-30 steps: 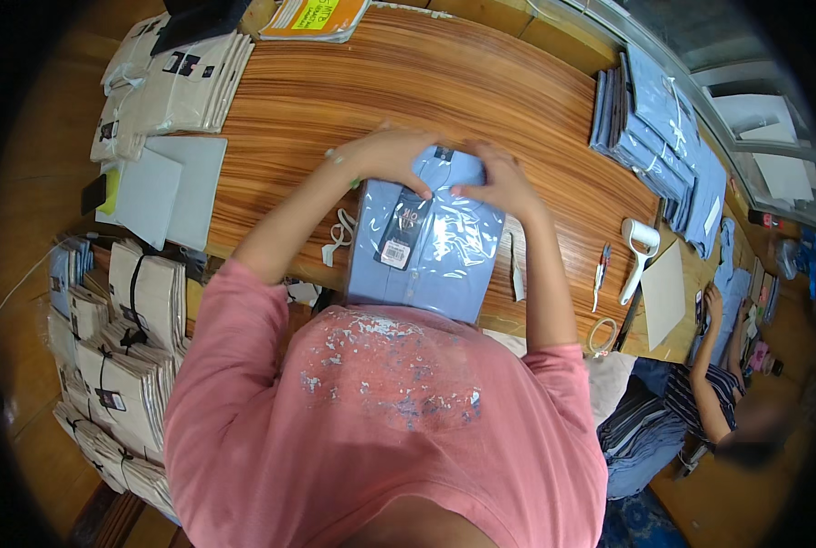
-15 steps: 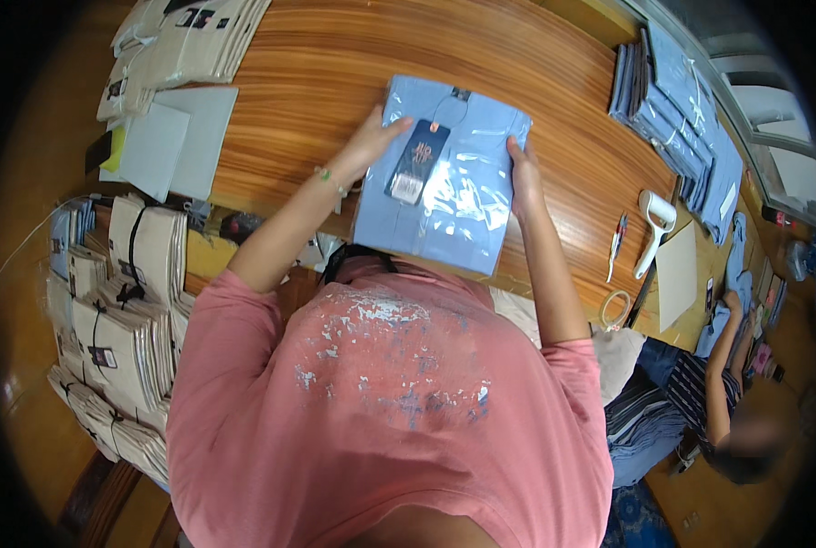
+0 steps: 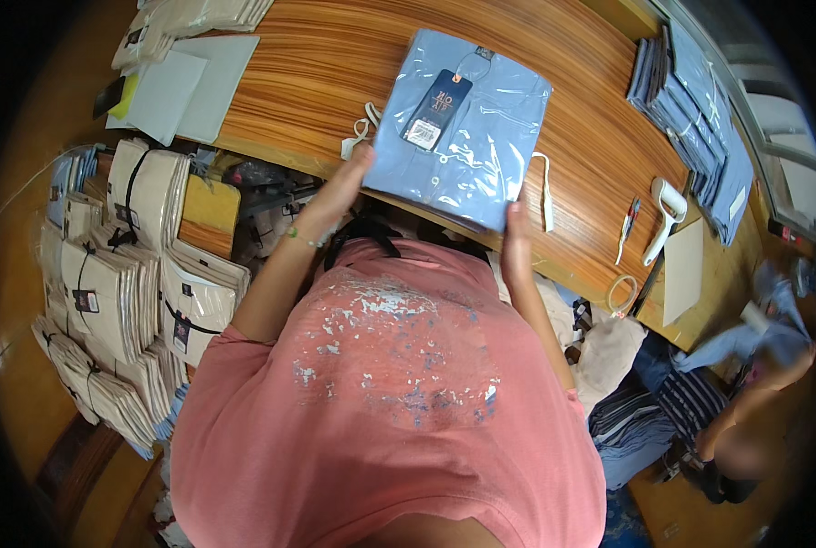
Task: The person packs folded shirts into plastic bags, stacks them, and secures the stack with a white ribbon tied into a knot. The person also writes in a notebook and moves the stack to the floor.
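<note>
So the bagged shirt [image 3: 460, 128], a folded light blue one in clear plastic with a dark hang tag, sits in the upper middle of the frame, held up over the near edge of the wooden table [image 3: 307, 73]. Its long axis runs from the lower edge up and slightly right, tilted a bit clockwise. The left hand [image 3: 346, 178] is clamped on the lower left corner and the right hand [image 3: 516, 233] pinches the lower right corner, so the shirt lies straight above both hands in the picture, about equally close to each. A white strap [image 3: 545, 192] pokes out just right of it. Further out: more blue shirts [image 3: 687, 100] stacked at upper right, a white handheld tool [image 3: 662, 219] on the right, and bundles of cream shirts [image 3: 125, 292] down the left side.
</note>
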### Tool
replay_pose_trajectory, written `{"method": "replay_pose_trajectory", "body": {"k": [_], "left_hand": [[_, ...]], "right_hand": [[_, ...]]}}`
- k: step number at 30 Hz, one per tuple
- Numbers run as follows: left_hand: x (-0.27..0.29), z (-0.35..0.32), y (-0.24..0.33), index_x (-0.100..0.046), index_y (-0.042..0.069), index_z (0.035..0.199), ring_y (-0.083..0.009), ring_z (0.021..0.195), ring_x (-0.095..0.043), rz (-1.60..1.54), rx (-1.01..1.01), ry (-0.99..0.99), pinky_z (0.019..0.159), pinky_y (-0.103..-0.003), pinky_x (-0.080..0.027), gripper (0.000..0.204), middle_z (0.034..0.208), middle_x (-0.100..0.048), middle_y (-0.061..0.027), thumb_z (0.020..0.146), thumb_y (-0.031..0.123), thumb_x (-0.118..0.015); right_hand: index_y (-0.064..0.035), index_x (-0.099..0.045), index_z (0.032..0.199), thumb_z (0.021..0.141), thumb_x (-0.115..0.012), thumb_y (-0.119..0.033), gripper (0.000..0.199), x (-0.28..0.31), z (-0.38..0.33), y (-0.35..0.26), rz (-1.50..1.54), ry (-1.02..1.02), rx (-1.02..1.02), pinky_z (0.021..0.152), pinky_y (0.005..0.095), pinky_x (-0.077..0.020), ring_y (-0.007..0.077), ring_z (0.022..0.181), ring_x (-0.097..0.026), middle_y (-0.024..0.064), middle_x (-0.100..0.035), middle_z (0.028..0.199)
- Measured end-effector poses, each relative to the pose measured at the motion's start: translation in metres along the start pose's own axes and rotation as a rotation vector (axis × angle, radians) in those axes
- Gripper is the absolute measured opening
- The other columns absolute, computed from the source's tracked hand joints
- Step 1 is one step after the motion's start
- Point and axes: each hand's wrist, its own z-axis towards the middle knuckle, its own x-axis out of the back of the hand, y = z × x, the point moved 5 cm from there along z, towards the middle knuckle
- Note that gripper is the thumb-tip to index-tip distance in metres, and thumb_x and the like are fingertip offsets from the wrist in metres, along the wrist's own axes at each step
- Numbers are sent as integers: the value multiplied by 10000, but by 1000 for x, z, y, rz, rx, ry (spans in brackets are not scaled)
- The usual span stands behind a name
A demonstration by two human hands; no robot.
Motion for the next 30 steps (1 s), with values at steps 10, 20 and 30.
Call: {"method": "replay_pose_trajectory", "body": {"k": [10,20,30], "left_hand": [[7,-16,13,-140,-10,1435,-222,1359,-220,149,-233,-171,1094,-300,-171,623,1468,-236,-155,906,136,-436],[-6,-32,23,-376,-25,1281,-336,1100,-520,679,-363,-193,929,-353,-390,438,1152,-551,-227,904,148,-517],[-5,-34,31,-520,-33,1095,-357,812,-612,775,-471,-58,714,-385,-461,325,887,-624,-219,830,122,-627]], "right_hand": [[-50,-47,1454,925,-484,-228,709,-20,-39,-19,-38,-48,227,1106,346,-125,258,1389,-117,150,-78,1512],[17,-255,1385,825,-612,-55,668,-31,-46,8,-162,72,322,1027,316,-278,227,1220,-384,143,-412,1321],[51,-412,1293,739,-719,-42,640,-35,-44,-8,-340,183,312,937,298,-384,197,1064,-518,145,-561,1157]]}}
